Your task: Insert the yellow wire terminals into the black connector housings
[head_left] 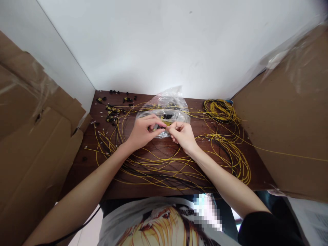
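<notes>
My left hand (146, 130) and my right hand (181, 134) meet over the middle of the brown table, their fingertips nearly touching. Thumb and forefinger are pinched together on each hand, and whatever small thing lies between them is too hidden to name. Just behind and under the fingers is a clear plastic bag (174, 94), with small black and yellow parts (167, 117) in it. Thin yellow and black wires (164, 162) run in loose loops below both hands; one yellow wire curves close under my right hand, but I cannot tell whether it is held.
A coiled bundle of yellow wires (220, 111) lies at the back right, with more loops (241, 167) in front. Small black and yellow pieces (111, 112) are scattered at the back left. Cardboard sheets (38, 136) flank the table (258, 174), and a white wall (164, 44) closes the back.
</notes>
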`<state>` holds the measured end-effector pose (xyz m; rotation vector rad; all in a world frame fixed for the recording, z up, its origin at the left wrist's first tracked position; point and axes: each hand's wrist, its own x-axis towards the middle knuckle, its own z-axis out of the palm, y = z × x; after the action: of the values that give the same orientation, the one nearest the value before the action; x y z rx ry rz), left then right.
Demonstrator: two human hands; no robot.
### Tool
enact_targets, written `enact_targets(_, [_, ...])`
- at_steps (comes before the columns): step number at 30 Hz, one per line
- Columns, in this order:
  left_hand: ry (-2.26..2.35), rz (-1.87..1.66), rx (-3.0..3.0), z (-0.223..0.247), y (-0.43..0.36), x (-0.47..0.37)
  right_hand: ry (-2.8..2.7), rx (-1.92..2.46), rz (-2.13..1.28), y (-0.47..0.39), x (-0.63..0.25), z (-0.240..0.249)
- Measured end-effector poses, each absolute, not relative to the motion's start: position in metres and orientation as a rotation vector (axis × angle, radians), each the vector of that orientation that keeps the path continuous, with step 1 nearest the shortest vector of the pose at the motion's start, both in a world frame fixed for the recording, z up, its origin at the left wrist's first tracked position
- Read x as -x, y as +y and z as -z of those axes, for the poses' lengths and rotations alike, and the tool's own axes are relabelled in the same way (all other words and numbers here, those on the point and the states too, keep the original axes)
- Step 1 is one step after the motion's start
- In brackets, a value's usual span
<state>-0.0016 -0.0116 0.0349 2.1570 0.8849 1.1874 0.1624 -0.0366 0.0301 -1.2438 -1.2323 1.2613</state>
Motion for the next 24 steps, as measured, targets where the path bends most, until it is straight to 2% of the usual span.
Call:
enact_targets(9, [0.835,-1.211,-2.294,-0.0305,-0.0123,0.0018,-1.372,1.247,-1.106,-0.0374,-0.1649,-0.0239])
enact_targets(17, [0.904,-1.254,-2.245,-0.0324,-0.0109,0.0034,-1.345,1.172,-1.334,-0.0341,-0.1677,-0.0295])
enact_targets(24, [0.953,-1.260,-2.243,-0.0325,-0.0110,0.0030,-1.253,1.082,-1.339,-0.0326,-0.1649,-0.0241])
